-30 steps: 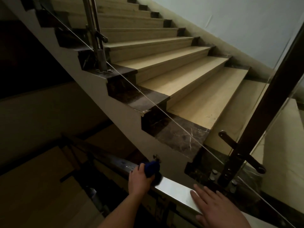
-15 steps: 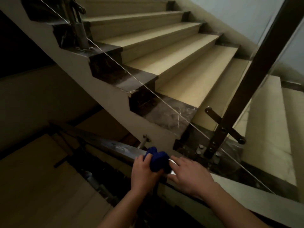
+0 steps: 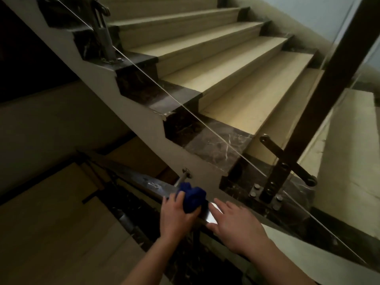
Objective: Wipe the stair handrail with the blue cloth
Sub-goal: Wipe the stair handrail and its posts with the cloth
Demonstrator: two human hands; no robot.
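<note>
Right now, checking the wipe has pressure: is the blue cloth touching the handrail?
Touching. The head view shows the left hand pressing the bunched blue cloth onto the handrail, no gap visible.

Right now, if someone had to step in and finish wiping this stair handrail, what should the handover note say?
Left hand: grips the bunched blue cloth and presses it on top of the handrail.
Right hand: fingers straight, resting flat on the handrail just uphill of the cloth, holding nothing.
Handrail: a flat metal rail that runs down to the left into the dark stairwell; a bright patch shines between the two hands.
Done: cannot tell from this view how much has been wiped.
Left: the darker stretch below the cloth, with pale smears on it, probably still needs wiping. Keep the cloth pressed down and slide it along.
</note>
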